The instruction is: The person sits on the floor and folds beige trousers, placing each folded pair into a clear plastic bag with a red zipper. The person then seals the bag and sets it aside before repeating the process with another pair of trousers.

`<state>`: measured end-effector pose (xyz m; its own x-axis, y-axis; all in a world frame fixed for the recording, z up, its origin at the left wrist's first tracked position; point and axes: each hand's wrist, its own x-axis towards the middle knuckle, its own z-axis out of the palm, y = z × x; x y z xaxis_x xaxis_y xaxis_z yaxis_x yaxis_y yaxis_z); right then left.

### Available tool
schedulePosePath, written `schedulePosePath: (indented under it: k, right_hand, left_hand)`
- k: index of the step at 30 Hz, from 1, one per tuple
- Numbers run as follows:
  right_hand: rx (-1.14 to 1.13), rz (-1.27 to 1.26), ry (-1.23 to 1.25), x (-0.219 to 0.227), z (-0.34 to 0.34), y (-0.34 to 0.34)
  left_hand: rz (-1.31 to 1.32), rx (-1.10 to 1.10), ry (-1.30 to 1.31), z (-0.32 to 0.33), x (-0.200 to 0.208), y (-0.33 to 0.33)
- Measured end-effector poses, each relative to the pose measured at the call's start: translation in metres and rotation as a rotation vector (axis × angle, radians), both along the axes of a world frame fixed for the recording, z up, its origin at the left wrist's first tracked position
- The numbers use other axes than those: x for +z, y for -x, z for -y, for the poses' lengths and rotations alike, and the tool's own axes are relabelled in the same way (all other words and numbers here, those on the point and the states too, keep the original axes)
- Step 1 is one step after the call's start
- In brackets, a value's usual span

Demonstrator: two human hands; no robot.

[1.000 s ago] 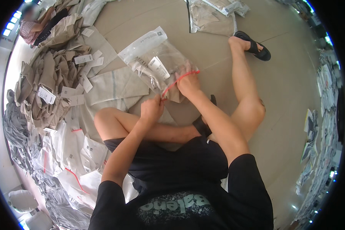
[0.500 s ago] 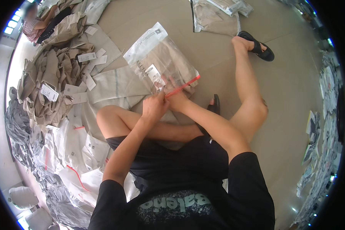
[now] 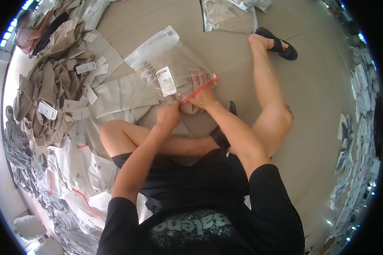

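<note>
A clear zip bag [image 3: 184,59] with a frosted white end lies in front of my crossed legs, its red zip strip [image 3: 199,89] on the side nearest me. My left hand [image 3: 169,115] is closed on the bag's corner at the left end of the strip. My right hand [image 3: 204,92] reaches past the strip, fingers stretched out and seen through the plastic, apparently inside the bag. A white label [image 3: 166,81] shows on its left part. Beige cloth shows near the opening; how much is inside I cannot tell.
Beige garments with tags [image 3: 47,93] are heaped at left, beside a flat beige cloth [image 3: 121,98]. White bags with red strips [image 3: 81,182] lie at lower left. A packed bag [image 3: 230,19] sits far ahead. Another person [image 3: 30,36] sits far left. Stacked packages [image 3: 361,106] line the right.
My right hand's fingers have spread flat and reach further past the strip. The label, creased before, now lies flatter. My left hand keeps hold of the corner. The whole view has shifted slightly.
</note>
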<state>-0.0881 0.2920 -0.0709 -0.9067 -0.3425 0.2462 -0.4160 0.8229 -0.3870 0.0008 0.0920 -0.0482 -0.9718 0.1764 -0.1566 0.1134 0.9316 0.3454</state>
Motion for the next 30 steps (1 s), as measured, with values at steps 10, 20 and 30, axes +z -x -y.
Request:
schedulePosePath:
  k: [10,20,30]
  right_hand:
    - [0.275,0.411,-0.346,0.094,-0.037,-0.048]
    - [-0.002,0.355,-0.042,-0.002,-0.089,0.038]
    - [-0.104,0.912,0.804,0.105,-0.084,0.068]
  left_hand:
    - [0.029,-0.006,0.008,0.032,0.018,-0.022]
    - [0.048,0.019,0.017,0.019,-0.004,-0.022]
    - [0.023,0.248,-0.796,0.076,0.054,-0.001]
